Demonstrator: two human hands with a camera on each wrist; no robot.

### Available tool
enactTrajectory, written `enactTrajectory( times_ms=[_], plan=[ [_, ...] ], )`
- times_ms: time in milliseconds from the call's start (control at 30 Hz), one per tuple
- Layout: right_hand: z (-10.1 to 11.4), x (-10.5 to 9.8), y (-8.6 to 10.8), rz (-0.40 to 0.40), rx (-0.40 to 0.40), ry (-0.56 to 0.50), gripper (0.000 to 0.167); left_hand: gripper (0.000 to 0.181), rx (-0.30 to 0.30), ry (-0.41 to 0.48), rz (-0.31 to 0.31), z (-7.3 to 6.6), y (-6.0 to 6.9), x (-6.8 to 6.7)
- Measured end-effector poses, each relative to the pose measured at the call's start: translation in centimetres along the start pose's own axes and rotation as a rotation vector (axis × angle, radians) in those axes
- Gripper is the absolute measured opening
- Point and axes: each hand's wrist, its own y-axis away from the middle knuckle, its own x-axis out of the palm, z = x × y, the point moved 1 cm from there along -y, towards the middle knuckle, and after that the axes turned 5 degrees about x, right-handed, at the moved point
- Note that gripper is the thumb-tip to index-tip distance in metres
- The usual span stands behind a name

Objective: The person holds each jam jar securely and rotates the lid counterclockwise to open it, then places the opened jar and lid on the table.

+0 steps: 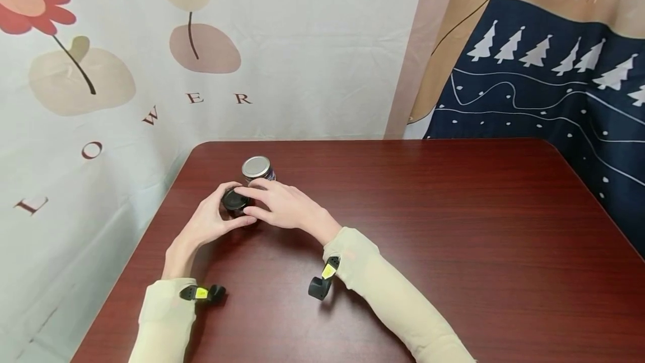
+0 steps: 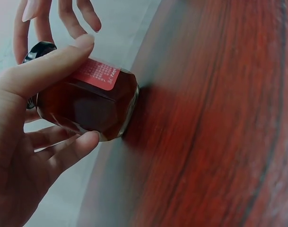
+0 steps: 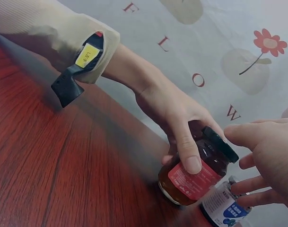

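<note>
From the head view, we see the person's left hand (image 1: 208,218) gripping a faceted glass jar (image 2: 94,111) with a round black lid (image 1: 234,200), at ten o'clock from the middle of the dark red, wood-grained table (image 1: 453,240). The right hand (image 1: 288,204) comes in from four o'clock, fingers loosely extended and spread about the lid; we cannot tell whether they touch it. Only the wrist views give us the jar's red label (image 2: 105,75) with white print, the left hand's thumb lying against it. Near the jar, toward one o'clock, stands a cylindrical jar with a silver metal lid (image 1: 257,166); the right wrist view adds its white-and-blue label (image 3: 224,208). Through the faceted glass we see dark amber-brown; the other jar's contents we cannot make out.
</note>
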Motion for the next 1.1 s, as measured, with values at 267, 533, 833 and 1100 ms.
enactTrajectory(
  times_ms=[267,533,833,1100],
  plan=[
    [0.2,0.4,-0.3,0.004,0.002,-0.003,0.047,0.082,-0.064,0.033,0.029,0.5,0.1,0.0],
    [0.6,0.9,-1.0,-0.006,0.037,0.012,0.053,0.073,-0.094,0.113,0.063,1.0,0.4,0.3],
    [0.9,1.5,-1.6,-0.035,0.075,0.052,0.066,0.069,-0.077,0.253,0.086,1.1,0.5,0.7],
    [0.8,1.8,-2.0,-0.057,0.092,0.047,0.066,0.075,-0.071,0.240,0.097,1.4,0.5,0.7]
  ],
)
